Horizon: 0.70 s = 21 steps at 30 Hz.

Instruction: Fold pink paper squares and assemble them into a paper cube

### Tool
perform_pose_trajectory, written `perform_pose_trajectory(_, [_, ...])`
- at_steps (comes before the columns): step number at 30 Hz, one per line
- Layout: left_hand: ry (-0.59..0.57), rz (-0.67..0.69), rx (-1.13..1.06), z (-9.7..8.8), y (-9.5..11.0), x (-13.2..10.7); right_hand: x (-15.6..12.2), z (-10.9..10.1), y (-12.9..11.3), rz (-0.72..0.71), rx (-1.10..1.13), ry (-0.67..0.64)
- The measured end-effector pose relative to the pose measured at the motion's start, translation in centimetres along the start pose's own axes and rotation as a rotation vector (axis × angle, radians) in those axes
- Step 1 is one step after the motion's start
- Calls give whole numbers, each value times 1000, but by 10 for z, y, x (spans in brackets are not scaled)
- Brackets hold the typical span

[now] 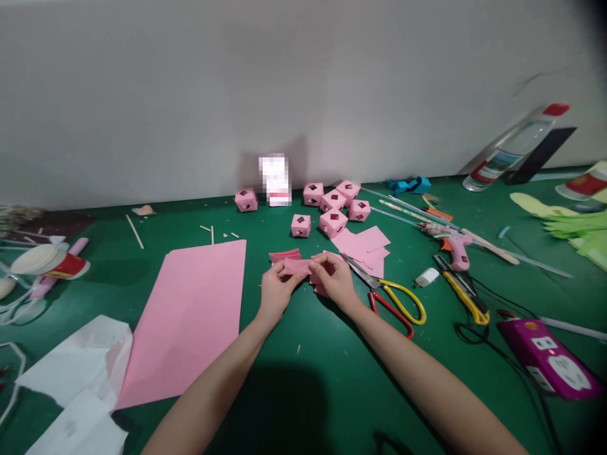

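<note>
Between my two hands is a small piece of pink paper [296, 267], pinched at both ends. The fingers of my left hand [276, 287] close on its left end. My right hand [334, 278] grips the other end with thumb and fingertips. Just behind the left fingers lie folded pink paper strips [285, 254]. Loose pink paper pieces [367, 243] spread out beyond my right hand and partly under it. Scissors [379, 291] with one red and one yellow handle lie partly open beside my right wrist. Several pink paper cubes [333, 222] with diamond-shaped holes sit farther back.
Large pink sheets [199, 316] lie at left, beside crumpled white paper [90, 360] and a tipped paper cup [50, 261]. At right are a pink glue gun [458, 246], a yellow utility knife [467, 297], a purple power strip [550, 357] with cables, and a bottle [515, 148] leaning on the wall.
</note>
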State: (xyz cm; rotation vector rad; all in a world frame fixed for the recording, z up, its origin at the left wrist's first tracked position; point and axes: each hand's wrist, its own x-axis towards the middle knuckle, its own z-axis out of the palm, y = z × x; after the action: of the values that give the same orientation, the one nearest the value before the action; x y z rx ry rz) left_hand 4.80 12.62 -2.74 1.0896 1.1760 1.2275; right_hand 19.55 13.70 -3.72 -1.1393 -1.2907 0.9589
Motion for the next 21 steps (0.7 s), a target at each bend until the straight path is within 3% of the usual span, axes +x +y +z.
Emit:
perform_pose_trajectory(9, [133,-17,-122,2,6,1,-1,1,-3,55,22,-71])
perform_pose_trajectory(21, [59,-63,-162,-3,1,3,-5,0,-5,38,-87,-179])
